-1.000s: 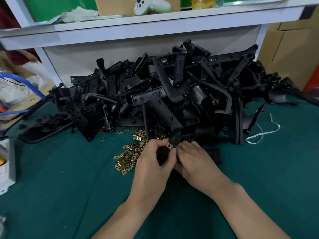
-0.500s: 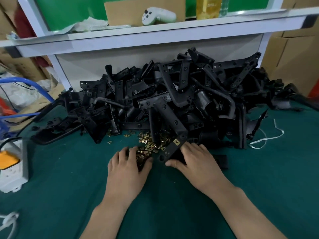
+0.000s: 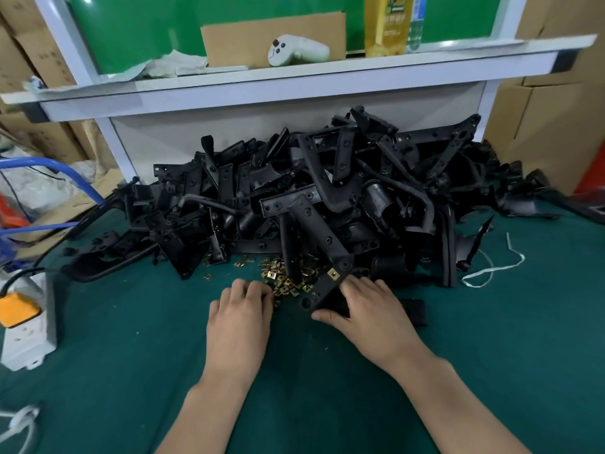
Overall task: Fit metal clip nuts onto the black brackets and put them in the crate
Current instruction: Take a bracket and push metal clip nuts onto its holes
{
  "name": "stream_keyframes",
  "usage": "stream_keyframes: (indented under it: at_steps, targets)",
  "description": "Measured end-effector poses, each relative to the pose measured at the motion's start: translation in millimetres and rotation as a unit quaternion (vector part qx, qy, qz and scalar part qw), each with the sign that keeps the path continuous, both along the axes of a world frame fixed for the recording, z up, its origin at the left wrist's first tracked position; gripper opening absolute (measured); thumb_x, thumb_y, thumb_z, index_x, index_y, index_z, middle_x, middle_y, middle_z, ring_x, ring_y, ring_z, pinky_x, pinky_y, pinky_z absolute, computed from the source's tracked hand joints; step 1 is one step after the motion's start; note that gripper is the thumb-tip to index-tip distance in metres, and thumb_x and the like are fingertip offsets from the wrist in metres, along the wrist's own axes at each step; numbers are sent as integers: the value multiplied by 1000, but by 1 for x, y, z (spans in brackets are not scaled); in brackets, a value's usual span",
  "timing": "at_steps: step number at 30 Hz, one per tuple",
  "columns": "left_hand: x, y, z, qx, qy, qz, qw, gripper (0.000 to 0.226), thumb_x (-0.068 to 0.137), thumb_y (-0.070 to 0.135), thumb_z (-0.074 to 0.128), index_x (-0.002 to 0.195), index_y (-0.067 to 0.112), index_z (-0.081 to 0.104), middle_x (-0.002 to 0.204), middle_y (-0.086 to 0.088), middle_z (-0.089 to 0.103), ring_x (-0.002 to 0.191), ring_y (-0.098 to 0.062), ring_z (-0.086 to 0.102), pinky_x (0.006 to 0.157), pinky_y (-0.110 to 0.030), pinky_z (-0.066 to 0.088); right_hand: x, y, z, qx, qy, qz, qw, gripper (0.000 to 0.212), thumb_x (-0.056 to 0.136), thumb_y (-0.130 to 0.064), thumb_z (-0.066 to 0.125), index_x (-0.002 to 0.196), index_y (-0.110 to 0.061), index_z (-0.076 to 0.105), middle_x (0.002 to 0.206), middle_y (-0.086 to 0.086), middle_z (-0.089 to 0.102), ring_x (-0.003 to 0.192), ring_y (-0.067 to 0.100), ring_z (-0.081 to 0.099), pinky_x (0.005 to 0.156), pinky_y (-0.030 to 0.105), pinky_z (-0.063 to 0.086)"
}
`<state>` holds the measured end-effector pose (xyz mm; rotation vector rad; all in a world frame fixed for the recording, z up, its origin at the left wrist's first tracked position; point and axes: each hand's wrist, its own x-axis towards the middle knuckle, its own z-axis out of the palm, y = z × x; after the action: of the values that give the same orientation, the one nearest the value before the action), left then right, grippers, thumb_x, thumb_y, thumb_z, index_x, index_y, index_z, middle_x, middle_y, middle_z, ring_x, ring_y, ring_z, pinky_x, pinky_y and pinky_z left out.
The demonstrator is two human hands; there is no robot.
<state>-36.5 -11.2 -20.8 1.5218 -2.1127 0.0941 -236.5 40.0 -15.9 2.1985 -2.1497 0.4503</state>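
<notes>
A big heap of black brackets (image 3: 327,198) lies at the back of the green table (image 3: 131,371). Loose gold clip nuts (image 3: 278,276) are scattered at its front edge. My right hand (image 3: 370,312) grips one black bracket (image 3: 322,294), thumb under it and fingers over it; a gold clip nut (image 3: 333,273) sits on the bracket's upper end. My left hand (image 3: 240,317) lies palm down just left of it, its fingers curled down at the edge of the loose nuts, fingertips hidden. No crate is in view.
A white and orange power strip (image 3: 26,322) lies at the left table edge. A white string (image 3: 491,273) lies to the right of the heap. A white shelf (image 3: 294,80) overhangs the back, with cardboard boxes (image 3: 540,126) to the right.
My left hand has let go of the bracket and moved left onto the loose clip nuts. My right hand keeps hold of the bracket. The view has tilted up.
</notes>
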Motion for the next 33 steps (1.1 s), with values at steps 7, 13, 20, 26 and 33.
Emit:
stream_keyframes:
  at_steps: [7,13,20,26,33]
  targets:
    - [-6,6,10,61,292,-63,952,16,90,15,69,85,24,57,95,21,66,87,-4,62,74,-16,46,-2,-1,0,-7,-9,-7,1000,74,83,-81,17,106,-22,55,99,-12,55,98,13,52,90,28,32]
    - [-17,10,14,188,461,-105,861,15,93,15,68,85,26,63,83,13,71,76,-6,64,68,-15,50,-1,-1,0,-13,-10,-10,1000,72,83,-80,22,107,-22,57,101,-11,59,98,12,54,89,28,34]
    - [-16,9,18,232,465,-160,839,34,98,17,63,102,50,71,85,15,69,78,-1,62,77,-10,48,-2,-2,0,-16,-20,-10,1000,70,83,-79,26,103,-21,58,98,-10,59,96,14,54,88,29,34]
    - [-20,8,15,309,538,-153,769,16,97,19,65,107,26,75,99,1,79,96,-11,73,84,-23,57,-2,-3,-2,-17,-25,-10,1000,69,81,-80,28,102,-20,57,97,-9,59,95,15,54,86,28,30]
    - [-22,4,12,356,597,-159,702,31,81,28,72,108,13,75,101,-7,78,100,-17,72,83,-26,58,-3,-4,-3,-10,-16,6,1000,73,82,-80,24,111,-22,58,104,-11,60,101,12,54,88,26,30]
